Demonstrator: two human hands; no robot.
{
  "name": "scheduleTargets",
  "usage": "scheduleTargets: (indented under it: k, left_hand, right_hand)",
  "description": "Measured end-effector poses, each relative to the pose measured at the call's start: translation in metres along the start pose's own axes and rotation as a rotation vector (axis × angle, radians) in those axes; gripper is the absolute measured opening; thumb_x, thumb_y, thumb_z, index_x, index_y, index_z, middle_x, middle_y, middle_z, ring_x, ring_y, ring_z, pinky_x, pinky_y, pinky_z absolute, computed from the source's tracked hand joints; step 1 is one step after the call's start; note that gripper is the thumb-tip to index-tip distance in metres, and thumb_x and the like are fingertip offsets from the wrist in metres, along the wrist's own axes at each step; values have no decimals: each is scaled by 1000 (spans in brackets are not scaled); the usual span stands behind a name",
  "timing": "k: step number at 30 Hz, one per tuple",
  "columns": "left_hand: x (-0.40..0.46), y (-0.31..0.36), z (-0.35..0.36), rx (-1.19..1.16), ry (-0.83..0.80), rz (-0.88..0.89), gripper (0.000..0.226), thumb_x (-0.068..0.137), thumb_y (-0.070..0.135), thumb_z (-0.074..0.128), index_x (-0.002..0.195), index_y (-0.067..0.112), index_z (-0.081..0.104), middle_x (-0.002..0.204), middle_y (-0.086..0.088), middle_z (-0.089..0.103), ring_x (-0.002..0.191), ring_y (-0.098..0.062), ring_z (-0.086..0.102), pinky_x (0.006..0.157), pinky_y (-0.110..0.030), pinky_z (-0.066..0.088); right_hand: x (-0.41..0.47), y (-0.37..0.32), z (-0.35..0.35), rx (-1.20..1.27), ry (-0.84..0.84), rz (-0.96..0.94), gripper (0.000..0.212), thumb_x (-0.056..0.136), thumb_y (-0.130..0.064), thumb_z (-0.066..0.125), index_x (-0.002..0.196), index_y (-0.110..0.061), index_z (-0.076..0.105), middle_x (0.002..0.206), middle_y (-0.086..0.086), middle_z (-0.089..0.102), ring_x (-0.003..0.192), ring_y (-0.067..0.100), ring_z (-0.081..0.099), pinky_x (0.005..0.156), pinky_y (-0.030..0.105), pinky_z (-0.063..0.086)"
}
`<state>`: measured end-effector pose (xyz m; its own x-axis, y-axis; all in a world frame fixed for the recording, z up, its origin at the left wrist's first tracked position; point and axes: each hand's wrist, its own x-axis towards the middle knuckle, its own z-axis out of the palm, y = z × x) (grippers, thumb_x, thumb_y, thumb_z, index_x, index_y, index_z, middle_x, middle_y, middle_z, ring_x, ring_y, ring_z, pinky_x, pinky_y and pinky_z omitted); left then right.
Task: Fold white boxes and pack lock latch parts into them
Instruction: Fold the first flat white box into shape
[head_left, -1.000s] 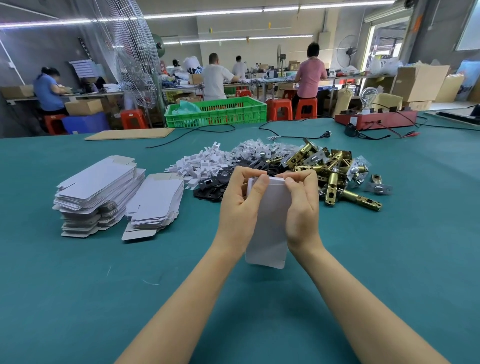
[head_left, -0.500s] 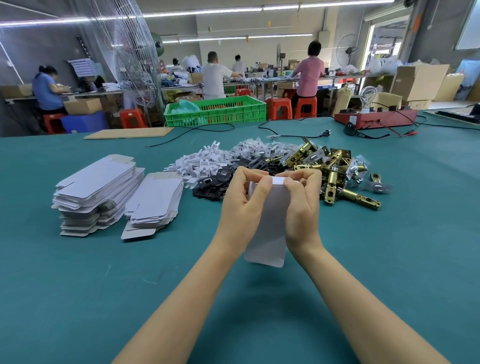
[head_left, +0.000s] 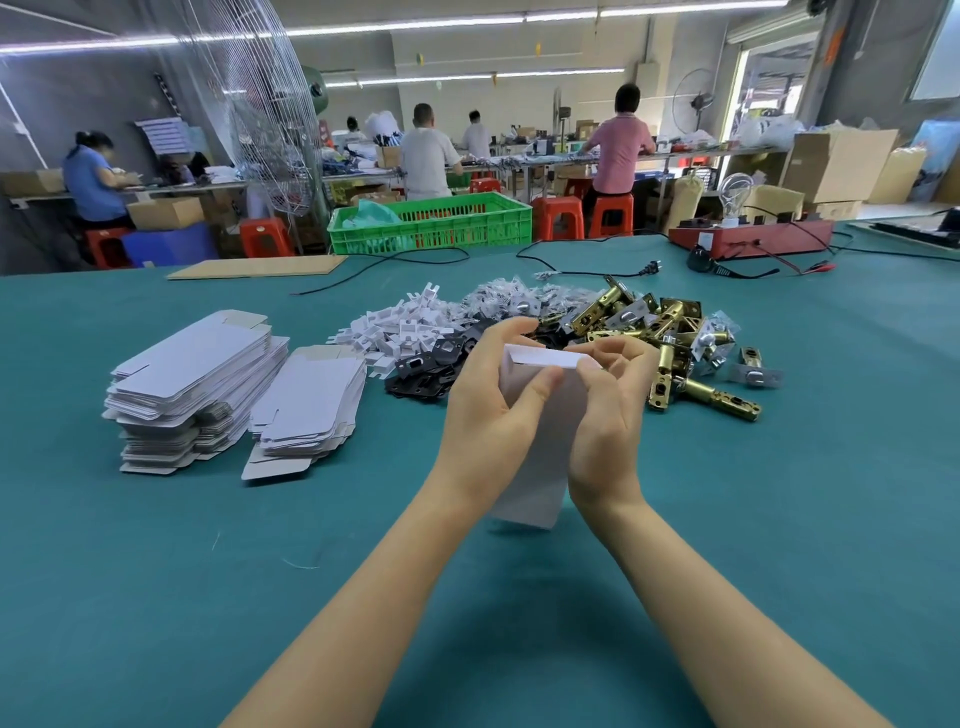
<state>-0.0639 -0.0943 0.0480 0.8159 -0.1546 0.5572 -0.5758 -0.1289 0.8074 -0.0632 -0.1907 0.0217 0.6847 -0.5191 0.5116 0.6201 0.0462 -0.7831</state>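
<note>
Left hand (head_left: 493, 410) and right hand (head_left: 605, 415) both grip the box (head_left: 540, 467), held upright above the worktop (head_left: 156, 597). A second ago the top flap stood up between the fingertips — now it is bent over, nearly flat. The end looks close to shut. Flat blanks (head_left: 192, 384) and brass latches (head_left: 670, 343) wait — none packed yet.

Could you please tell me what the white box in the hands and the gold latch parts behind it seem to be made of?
The white folded box looks like thin matte cardboard: it creases sharply at the flap. The gold tubular latch parts look like brass-finished metal, judging by their bright reflections.
</note>
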Motion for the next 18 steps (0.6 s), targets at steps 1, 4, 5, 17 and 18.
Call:
scheduleTargets:
  k: [1,4,5,17,18]
  left_hand:
    - [1,2,-1,-2,34,23,37,91,8,67,116,32,54,114,15,60,109,-9,57,99,-32,47]
    - [3,4,-5,-31,108,95,42,89,5,69,118,30,54,115,10,62,109,-11,58,98,-27,46]
    - [4,3,-6,-16,112,121,45,88,4,69,120,31,53,116,7,62,111,-13,57,99,-26,45]
    - [-8,-39,-7,150,-112,230,55,74,-3,66,122,20,57,106,2,68,105,-10,61,96,-18,42]
    - [-11,-44,-7,141,-102,193,53,72,0,62,120,22,56,102,3,68,102,-9,62,94,-18,43]
  right_hand:
    - [0,2,0,-1,0,17,14,86,-29,45,99,-26,43,99,1,49,93,11,47,83,25,39]
    - [-1,8,0,23,-41,82,19,86,-42,46,100,-28,47,93,1,50,90,17,49,81,35,41]
    - [-1,10,0,-33,-55,93,18,88,-44,44,97,-29,50,91,0,51,89,20,49,82,38,42]
    - [12,23,-23,484,-139,860,36,81,-45,63,99,-15,57,90,13,64,66,23,64,56,28,53]
    - [12,24,-23,458,-141,869,27,86,-36,63,99,-14,53,91,14,64,65,23,65,53,28,53]
